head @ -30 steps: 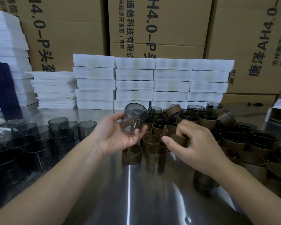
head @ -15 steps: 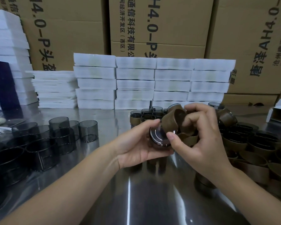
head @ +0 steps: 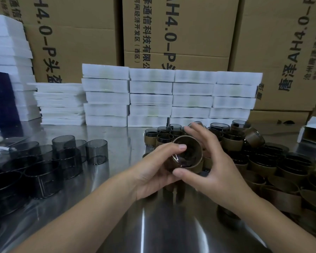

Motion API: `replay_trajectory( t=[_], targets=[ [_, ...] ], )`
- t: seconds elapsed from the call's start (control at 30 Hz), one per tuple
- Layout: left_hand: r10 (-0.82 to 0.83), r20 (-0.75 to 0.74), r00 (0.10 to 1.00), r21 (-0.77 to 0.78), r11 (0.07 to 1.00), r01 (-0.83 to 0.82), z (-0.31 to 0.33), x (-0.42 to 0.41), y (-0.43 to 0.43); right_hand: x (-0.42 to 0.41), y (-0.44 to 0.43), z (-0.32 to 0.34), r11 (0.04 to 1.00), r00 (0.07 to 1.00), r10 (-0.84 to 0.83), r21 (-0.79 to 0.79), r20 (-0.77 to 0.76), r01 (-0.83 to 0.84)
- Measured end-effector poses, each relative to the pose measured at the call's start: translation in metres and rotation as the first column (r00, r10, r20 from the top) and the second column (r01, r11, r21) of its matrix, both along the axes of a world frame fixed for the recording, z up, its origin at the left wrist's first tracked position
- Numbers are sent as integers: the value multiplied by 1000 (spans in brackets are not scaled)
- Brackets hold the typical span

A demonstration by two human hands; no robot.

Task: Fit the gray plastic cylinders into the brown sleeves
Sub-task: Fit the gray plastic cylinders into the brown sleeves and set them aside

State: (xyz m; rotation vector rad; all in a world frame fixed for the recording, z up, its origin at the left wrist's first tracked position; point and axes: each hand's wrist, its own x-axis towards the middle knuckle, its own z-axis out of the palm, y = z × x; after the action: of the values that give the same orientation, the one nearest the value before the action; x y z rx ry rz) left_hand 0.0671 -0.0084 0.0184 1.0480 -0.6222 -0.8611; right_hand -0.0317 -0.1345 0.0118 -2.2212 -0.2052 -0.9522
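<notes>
One gray cylinder (head: 185,158) sits at the centre of the frame, at least partly inside a brown sleeve (head: 198,166), and you hold the pair above the metal table (head: 153,225). Your left hand (head: 151,172) grips the cylinder from the near side, with the thumb laid on its upper rim. Your right hand (head: 221,174) is open, its thumb pressing the sleeve's lower edge and its straight fingers spread behind the sleeve. How deep the cylinder has gone is hidden by your thumbs, so the main risk is probably a crooked fit. If your right thumb pushes only the low side, the sleeve may ride up tilted and jam. The sleeve looks thin, so forcing it from there could crease or buckle it. The cylinder looks glossy, and a hard push against a light left grip could make it slip. It would then likely drop among the empty sleeves (head: 281,196) at the lower right, or onto the table. Your right fingers are also just in front of the finished pieces (head: 233,141) standing in the upper middle. A wide sweep as you push could knock some over. The bare cylinders (head: 97,148) on the left are well apart and seem out of harm's way.
</notes>
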Motion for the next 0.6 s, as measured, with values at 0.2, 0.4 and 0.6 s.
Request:
replay_trajectory(
  t=[0.2,0.4,0.6],
  targets=[
    [123,81,989,-5,992,-123,-4,1,-4,12,-8,-6,930,986,112,362,-124,-61],
    [205,295,933,65,970,-234,-3,3,0,15,-17,-3,891,971,156,451,-180,-60],
    [237,379,894,78,955,-286,-1,4,3,15,-17,2,832,975,199,544,-103,-112]
  ],
)
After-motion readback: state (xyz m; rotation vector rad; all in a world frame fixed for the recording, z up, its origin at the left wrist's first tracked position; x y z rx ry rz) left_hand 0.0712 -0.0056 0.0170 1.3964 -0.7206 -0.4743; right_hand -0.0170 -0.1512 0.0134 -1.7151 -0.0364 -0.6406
